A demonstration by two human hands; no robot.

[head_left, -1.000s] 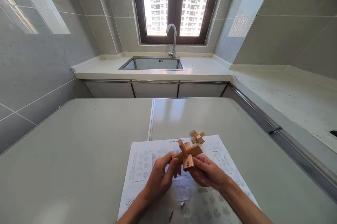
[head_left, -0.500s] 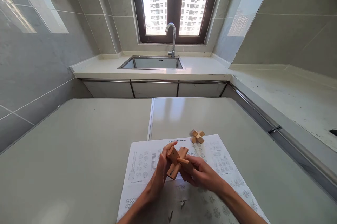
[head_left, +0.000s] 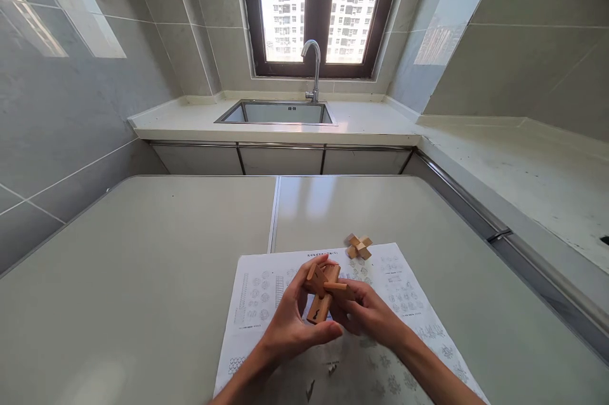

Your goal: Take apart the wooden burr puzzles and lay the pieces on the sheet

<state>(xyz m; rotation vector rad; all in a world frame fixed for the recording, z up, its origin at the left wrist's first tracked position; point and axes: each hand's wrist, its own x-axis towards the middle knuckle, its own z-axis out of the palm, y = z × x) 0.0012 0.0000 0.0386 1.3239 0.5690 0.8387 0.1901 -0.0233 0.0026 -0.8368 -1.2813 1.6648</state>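
A wooden cross-shaped puzzle of interlocked bars is held over a printed instruction sheet. My left hand curls round its left side, with the thumb under the lower end and fingers over the top. My right hand grips the puzzle's right side with bent fingers. A second, smaller wooden puzzle lies on the table at the sheet's far edge, apart from both hands.
The sheet lies on a pale grey table with a seam down its middle. Beyond it runs a white counter with a steel sink and tap under a window. Tiled walls stand left and right.
The puzzle has been turned in my hands and lowered a little towards the sheet. My left hand has closed further round it, thumb now underneath.
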